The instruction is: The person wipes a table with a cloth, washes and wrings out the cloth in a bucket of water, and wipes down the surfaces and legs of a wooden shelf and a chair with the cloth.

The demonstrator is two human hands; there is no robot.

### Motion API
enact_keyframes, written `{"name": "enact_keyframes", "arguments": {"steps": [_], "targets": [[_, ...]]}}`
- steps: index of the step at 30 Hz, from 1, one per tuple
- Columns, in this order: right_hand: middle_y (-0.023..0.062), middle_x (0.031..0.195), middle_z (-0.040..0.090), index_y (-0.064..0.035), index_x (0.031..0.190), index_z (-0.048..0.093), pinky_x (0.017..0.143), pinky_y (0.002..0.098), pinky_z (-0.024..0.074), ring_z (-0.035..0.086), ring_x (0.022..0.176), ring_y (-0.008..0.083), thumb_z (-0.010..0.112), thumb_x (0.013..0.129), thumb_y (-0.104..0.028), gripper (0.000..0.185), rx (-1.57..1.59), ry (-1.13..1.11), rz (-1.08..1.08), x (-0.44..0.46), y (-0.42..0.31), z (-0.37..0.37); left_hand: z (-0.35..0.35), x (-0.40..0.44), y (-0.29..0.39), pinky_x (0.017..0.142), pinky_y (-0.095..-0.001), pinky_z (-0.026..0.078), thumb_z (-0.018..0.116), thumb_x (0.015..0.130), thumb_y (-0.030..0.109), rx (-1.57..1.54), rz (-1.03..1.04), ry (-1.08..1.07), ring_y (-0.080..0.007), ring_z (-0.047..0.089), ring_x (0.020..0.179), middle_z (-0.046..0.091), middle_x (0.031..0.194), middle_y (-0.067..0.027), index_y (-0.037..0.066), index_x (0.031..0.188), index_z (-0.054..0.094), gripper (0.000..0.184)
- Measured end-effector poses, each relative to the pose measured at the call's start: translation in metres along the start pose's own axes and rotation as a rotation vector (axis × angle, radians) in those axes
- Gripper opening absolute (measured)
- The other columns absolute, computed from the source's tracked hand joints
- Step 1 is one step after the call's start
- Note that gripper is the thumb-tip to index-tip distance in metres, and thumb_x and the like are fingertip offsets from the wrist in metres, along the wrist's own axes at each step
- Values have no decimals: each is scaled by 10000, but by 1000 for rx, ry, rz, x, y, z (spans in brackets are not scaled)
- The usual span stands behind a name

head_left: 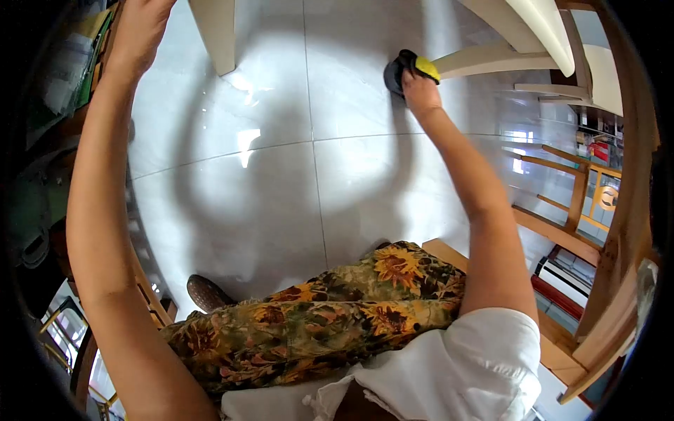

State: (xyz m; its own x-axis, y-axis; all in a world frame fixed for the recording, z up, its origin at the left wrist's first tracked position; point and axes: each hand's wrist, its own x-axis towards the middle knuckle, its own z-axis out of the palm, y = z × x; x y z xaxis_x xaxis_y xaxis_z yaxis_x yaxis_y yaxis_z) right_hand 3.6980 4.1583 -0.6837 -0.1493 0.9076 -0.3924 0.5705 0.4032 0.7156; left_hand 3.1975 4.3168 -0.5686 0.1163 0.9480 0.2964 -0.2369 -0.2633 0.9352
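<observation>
My right hand [420, 91] is closed on a bunched black and yellow cloth [426, 68], low over the floor. The cloth is at the lower end of a cream furniture leg [491, 60] and appears to touch it. My left hand [144, 31] reaches up to the top left edge of the view. Its fingers are cut off by the frame, so what it touches is hidden. A second cream leg [216, 35] stands on the floor to the right of that hand.
Glossy pale tiles [274, 189] reflect light and shadows. Wooden furniture [562, 337] stands close on my right, with a wooden chair frame [583, 189] beyond it. Shelves with packed items [70, 77] line the left. My shoe [206, 293] rests on the floor.
</observation>
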Motion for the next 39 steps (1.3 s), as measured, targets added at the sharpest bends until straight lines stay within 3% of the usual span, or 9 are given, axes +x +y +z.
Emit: {"name": "enact_keyframes", "arguments": {"steps": [8, 12, 14, 18, 20, 24, 30, 35, 39], "targets": [[74, 1078, 640, -109, 1074, 659, 895, 379, 450, 623, 1001, 255, 477, 890, -137, 260, 419, 69, -231, -56, 29, -18, 19, -23, 36, 1041, -285, 316, 545, 988, 302, 384, 39, -116, -117, 487, 1152, 585, 1202, -39, 1, 1228, 562, 385], [184, 1105, 633, -7, 1129, 603, 920, 423, 449, 587, 1051, 387, 560, 841, -104, 308, 1039, 508, 413, -124, 58, -20, 31, -30, 35, 1031, -285, 326, 538, 996, 260, 379, -9, -61, -124, 488, 1146, 582, 1206, -52, -13, 1232, 549, 362], [132, 1062, 638, 40, 1133, 581, 906, 389, 461, 613, 1032, 273, 542, 913, -181, 314, 1768, 567, 857, -155, 86, -37, 44, -31, 47, 1014, -277, 342, 526, 1004, 246, 281, -59, -22, -127, 491, 1138, 577, 1210, -53, -7, 1238, 541, 344], [102, 1134, 596, -13, 1247, 516, 930, 363, 469, 603, 1027, 219, 449, 982, -360, 442, 2312, 1225, 917, -161, 148, -100, 41, -34, 49, 1000, -275, 359, 517, 1009, 249, 188, -93, -17, -132, 499, 1135, 566, 1224, -50, 1, 1254, 525, 348], [111, 1241, 552, -53, 1323, 451, 1008, 408, 440, 538, 1165, 260, 394, 1004, -441, 505, 2673, 1122, 908, -126, 163, -112, 38, -34, 45, 1001, -280, 367, 519, 1008, 251, 147, -105, -8, -133, 501, 1138, 563, 1225, -50, 3, 1251, 523, 347], [72, 1297, 522, -75, 1346, 444, 986, 401, 450, 528, 1162, 249, 333, 990, -568, 618, 2707, 1301, 886, -67, 132, -107, 40, -37, 46, 984, -268, 374, 523, 1006, 213, 103, -112, 48, -126, 511, 1114, 569, 1203, -44, -1, 1259, 511, 332], [102, 1236, 557, -8, 1309, 477, 990, 352, 421, 526, 1130, 231, 344, 986, -555, 650, 2778, 681, 1139, -42, 67, -48, 48, -38, 50, 1028, -291, 368, 507, 1012, 220, 66, -87, 48, -143, 500, 1172, 540, 1282, -72, -2, 1332, 453, 393], [144, 1192, 582, 22, 1315, 447, 976, 351, 413, 557, 1106, 253, 501, 976, -311, 479, 1965, 1242, 747, -87, 87, -86, 49, -38, 51, 1028, -299, 373, 508, 1012, 229, 49, -84, 71, -147, 502, 1183, 541, 1287, -74, 3, 1314, 465, 380], [151, 1168, 596, -10, 1366, 374, 947, 357, 442, 569, 1100, 248, 664, 879, -204, 599, 1845, 1409, 736, -86, 125, -124, 35, -36, 42, 1026, -298, 375, 515, 1009, 235, 8, -107, 70, -148, 504, 1181, 544, 1284, -78, -1, 1310, 469, 385]]}}
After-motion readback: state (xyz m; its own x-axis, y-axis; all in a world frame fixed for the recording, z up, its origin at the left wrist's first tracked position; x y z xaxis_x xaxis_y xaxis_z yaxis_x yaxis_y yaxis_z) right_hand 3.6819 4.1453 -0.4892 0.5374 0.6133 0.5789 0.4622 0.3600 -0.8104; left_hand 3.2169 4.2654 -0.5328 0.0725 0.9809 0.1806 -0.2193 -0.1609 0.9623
